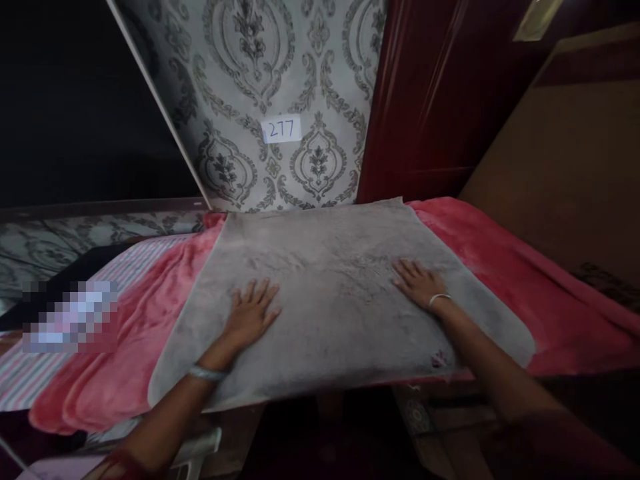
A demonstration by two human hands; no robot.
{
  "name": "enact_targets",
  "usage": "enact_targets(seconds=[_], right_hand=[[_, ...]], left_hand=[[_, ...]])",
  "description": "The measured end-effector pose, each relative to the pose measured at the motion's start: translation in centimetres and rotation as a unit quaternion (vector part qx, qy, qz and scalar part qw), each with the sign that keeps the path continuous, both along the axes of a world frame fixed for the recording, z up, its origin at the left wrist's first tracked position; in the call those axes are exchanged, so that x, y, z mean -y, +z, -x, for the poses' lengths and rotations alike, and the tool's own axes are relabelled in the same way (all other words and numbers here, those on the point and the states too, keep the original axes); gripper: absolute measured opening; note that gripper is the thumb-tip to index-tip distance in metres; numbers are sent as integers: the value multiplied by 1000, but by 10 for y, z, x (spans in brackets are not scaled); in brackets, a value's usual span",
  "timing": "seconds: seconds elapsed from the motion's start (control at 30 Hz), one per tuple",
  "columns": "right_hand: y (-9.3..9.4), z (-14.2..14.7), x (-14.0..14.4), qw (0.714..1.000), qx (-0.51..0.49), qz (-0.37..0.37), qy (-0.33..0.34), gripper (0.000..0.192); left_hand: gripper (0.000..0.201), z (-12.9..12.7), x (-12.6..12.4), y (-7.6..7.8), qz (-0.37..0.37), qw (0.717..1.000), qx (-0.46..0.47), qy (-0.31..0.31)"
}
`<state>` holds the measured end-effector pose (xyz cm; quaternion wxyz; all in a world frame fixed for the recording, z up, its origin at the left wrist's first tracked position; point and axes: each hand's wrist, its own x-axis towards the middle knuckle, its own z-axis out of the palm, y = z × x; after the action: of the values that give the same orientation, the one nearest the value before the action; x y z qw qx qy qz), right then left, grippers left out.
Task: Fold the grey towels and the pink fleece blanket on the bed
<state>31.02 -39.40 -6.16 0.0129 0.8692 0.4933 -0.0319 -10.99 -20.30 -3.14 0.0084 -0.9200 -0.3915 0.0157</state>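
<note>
While grey cloth [320,320] lies spread across middle of frame, left hand [250,317] rests flat on it, left of centre, fingers splayed. Right hand [419,285] likewise palm down on cloth, right of centre, fingers spread. Reddish-pink blanket [500,267] beneath cloth, showing at both sides. Paper [281,129] marked 277 on patterned wallpaper [319,163], upper middle of frame.

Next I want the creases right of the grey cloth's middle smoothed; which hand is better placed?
Right, I'd say. The right hand rests palm down on the grey cloth, its fingertips beside those creases. The left hand is palm down too, but farther from them.
</note>
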Motion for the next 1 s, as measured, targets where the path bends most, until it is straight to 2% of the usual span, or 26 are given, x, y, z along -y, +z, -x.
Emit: enact_targets(seconds=[0.07, 0.13, 0.2, 0.27, 0.33, 0.5, 0.7, 0.83, 0.9, 1.0], right_hand=[[-4, -38, 41, 996, -7, 2, -94, 66], [-11, -63, 81, 985, -7, -15, -171, 68], [-18, -75, 109, 977, -1, -37, -212, 69], [-23, -76, 124, 972, 9, -56, -228, 70], [-25, -73, 127, 970, 19, -70, -233, 70], [-21, -66, 122, 969, 32, -94, -225, 69], [-26, -67, 123, 967, 43, -116, -224, 69], [-32, -72, 122, 966, 34, -114, -231, 68], [-34, -78, 122, 966, 24, -105, -237, 67], [-26, -79, 111, 961, 10, -89, -260, 64]], left_hand=[[61, 42, -10, 1, -6, 997, -11, 71], [63, 85, -19, -2, -17, 990, -12, 137], [64, 121, -25, -7, -28, 982, 1, 185], [66, 142, -25, -10, -54, 978, 30, 201], [66, 149, -21, -9, -87, 974, 58, 203], [69, 141, -6, 3, -138, 959, 81, 233], [63, 142, -7, 9, -61, 940, 146, 301], [60, 154, -20, 10, -6, 923, 178, 340], [58, 166, -33, 9, 12, 921, 193, 338], [55, 174, -62, 6, -34, 923, 204, 325]])
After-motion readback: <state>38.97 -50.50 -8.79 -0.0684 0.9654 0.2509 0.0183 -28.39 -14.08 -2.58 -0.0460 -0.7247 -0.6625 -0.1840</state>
